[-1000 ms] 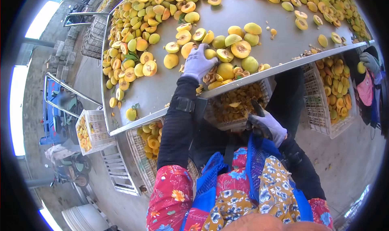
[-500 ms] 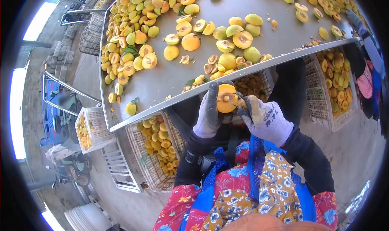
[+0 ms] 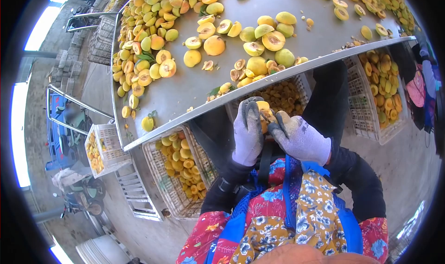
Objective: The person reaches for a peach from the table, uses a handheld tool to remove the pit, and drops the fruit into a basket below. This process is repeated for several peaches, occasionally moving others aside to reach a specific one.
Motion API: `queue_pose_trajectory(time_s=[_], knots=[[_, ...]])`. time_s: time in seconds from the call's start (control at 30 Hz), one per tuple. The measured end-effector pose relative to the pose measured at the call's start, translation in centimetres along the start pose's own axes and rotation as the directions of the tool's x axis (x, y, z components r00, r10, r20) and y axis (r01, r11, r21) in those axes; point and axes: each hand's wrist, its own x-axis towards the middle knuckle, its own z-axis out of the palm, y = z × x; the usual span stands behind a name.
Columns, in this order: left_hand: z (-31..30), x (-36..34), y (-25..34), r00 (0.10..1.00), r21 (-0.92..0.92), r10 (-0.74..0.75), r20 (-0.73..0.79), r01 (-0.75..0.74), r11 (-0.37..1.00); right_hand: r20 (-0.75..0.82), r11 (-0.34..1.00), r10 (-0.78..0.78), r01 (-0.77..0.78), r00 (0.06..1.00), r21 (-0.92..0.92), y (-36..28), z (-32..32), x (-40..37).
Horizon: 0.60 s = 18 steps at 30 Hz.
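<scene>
My left hand [image 3: 248, 129], in a grey-and-white work glove, is closed round a halved yellow fruit [image 3: 263, 107] just below the table's front edge. Against the fruit's right side are the bent fingers of my right hand [image 3: 296, 135], gloved alike; whatever they grip is hidden. On the metal table [image 3: 194, 85] lie halved and whole fruits [image 3: 273, 40], with a cluster of open halves and loose pits [image 3: 238, 70] close to the edge above my hands.
Crates of fruit halves stand below the table: one at the left [image 3: 178, 171], one behind my hands [image 3: 278, 97], one at the right [image 3: 380, 90]. A white crate [image 3: 104, 148] and motorbike [image 3: 83, 192] are farther left. A co-worker's sleeve [image 3: 427, 65] shows far right.
Both hands have moved slightly down and the fruit has been turned, so its cut face no longer shows fully. The co-worker's gloved hand at the right has drawn back from the table.
</scene>
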Motion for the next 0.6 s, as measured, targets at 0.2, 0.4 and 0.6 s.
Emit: queue_pose_trajectory(time_s=[0.2, 0.4, 0.6], knots=[[1.3, 0.0, 0.4, 0.99, 0.116, 0.126, -0.056, -0.119, 0.986, 0.583, 0.11, 0.484, -0.706, 0.653, 0.699, -1.3, -1.7, 1.1], [0.8, 0.7, -1.5, 0.99, -0.042, 0.134, 0.036, -0.132, 0.99, 0.684, -0.093, 0.415, -0.72, 0.599, 0.687, -1.0, -3.8, 1.3], [0.6, 1.2, -1.3, 0.978, -0.024, -0.094, 0.186, 0.1, 0.995, 0.709, -0.127, 0.391, -0.728, 0.587, 0.673, 0.6, -3.0, 0.6]])
